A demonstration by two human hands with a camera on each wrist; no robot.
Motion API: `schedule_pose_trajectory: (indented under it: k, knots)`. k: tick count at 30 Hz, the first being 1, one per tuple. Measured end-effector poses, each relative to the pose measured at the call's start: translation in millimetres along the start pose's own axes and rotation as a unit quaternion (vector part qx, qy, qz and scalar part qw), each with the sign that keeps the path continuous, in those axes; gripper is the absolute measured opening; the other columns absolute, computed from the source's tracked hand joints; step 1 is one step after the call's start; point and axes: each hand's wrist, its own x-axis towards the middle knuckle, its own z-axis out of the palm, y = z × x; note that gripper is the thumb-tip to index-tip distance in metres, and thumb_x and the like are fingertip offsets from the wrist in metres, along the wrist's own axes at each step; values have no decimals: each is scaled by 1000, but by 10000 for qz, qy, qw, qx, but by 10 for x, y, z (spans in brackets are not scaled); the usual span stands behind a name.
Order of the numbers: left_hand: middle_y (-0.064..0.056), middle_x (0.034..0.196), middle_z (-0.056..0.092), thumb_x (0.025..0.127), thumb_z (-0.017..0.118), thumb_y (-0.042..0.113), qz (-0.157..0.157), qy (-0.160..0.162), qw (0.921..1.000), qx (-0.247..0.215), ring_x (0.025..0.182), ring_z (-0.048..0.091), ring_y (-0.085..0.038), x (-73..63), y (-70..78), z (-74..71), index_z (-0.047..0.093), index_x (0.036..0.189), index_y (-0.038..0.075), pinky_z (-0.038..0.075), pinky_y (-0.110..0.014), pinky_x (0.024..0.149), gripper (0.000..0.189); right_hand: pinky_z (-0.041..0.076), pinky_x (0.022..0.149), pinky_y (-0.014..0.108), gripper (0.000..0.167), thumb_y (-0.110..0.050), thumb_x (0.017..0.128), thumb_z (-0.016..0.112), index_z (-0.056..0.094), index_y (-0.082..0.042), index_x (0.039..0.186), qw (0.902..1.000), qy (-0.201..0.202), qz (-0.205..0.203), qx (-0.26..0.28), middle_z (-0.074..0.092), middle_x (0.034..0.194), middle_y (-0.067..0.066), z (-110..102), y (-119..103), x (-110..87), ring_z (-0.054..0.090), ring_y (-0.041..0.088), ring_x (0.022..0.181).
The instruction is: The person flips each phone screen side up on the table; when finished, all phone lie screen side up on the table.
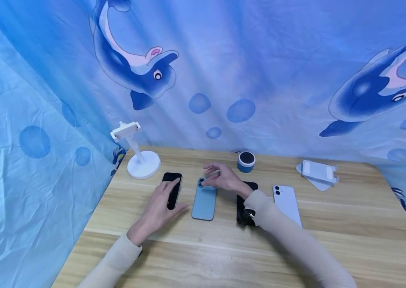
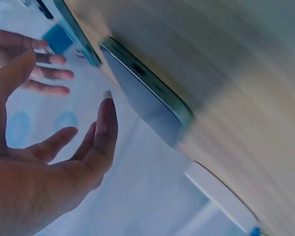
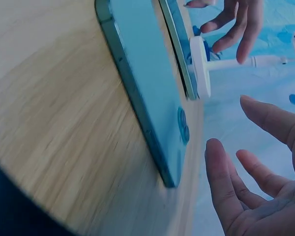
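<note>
My left hand (image 1: 157,204) hovers over a phone with a dark screen (image 1: 175,192), thumb and fingers spread apart. The left wrist view shows a gap between that hand (image 2: 54,182) and the phone's greenish edge (image 2: 152,83). Above the camera end of a light-blue phone (image 1: 204,204), lying back up, is my right hand (image 1: 224,179). Its fingers are loosely bent and hold nothing; in the right wrist view the hand (image 3: 265,191) is apart from the blue phone (image 3: 142,73). A black phone (image 1: 240,206) lies partly hidden under my right wrist.
A white phone stand (image 1: 143,164) stands at the back left. Behind my right hand is a small blue-and-white cylinder (image 1: 246,162) with a dark top. A pale phone (image 1: 287,202) lies right of my forearm. A folded white stand (image 1: 318,172) lies at the back right.
</note>
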Motion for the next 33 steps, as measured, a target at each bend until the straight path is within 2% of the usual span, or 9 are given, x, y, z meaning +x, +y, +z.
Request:
schedule_pose_trajectory:
  k: [4,7,12,16,21,24,33]
  knots:
    - [-16,133,59,86,86,38,359,-97,9992,178,110,60,-26,-20,145,87,49,154,7,53,-42,95,83,62,86,45,66,-16,91,81,52,-6,150,10000,34,19,-42,61,142,22,-66,47,-29,69,31,115]
    - [-12,131,59,86,86,39,581,-321,9973,328,104,58,-22,-37,256,137,53,151,8,52,-39,88,79,62,87,47,65,-15,92,80,52,-5,150,9999,100,77,22,60,143,23,-109,82,-59,67,34,120]
    - [-12,137,56,84,87,43,813,-862,9921,413,115,56,-24,-56,411,203,55,150,11,55,-42,94,79,61,88,44,65,-17,93,80,52,-3,150,9996,241,163,63,61,143,23,-175,144,-101,63,37,126]
    - [-14,147,51,88,83,46,770,-1163,9889,511,124,55,-29,-62,494,265,50,154,16,55,-47,96,80,61,86,39,64,-18,91,81,54,-2,148,9994,289,139,-114,62,142,22,-214,199,-112,62,38,127]
    - [-21,155,47,90,80,46,814,-1365,9837,840,130,56,-39,-77,561,346,50,155,14,51,-56,104,78,60,87,38,65,-18,92,80,53,0,148,9995,109,198,-202,60,143,24,-228,254,-135,60,40,128]
    - [-24,155,48,92,78,45,829,-1363,9826,955,127,58,-41,-71,599,379,51,153,12,53,-58,101,75,61,86,39,65,-17,91,81,54,0,147,9995,71,250,-180,60,141,25,-222,274,-151,61,39,127]
    - [-25,148,52,91,78,49,728,-1336,9770,1493,111,60,-37,-42,630,478,56,150,11,56,-50,87,73,61,81,36,59,-15,90,82,59,1,141,9993,178,260,-189,63,135,22,-183,296,-171,66,31,115]
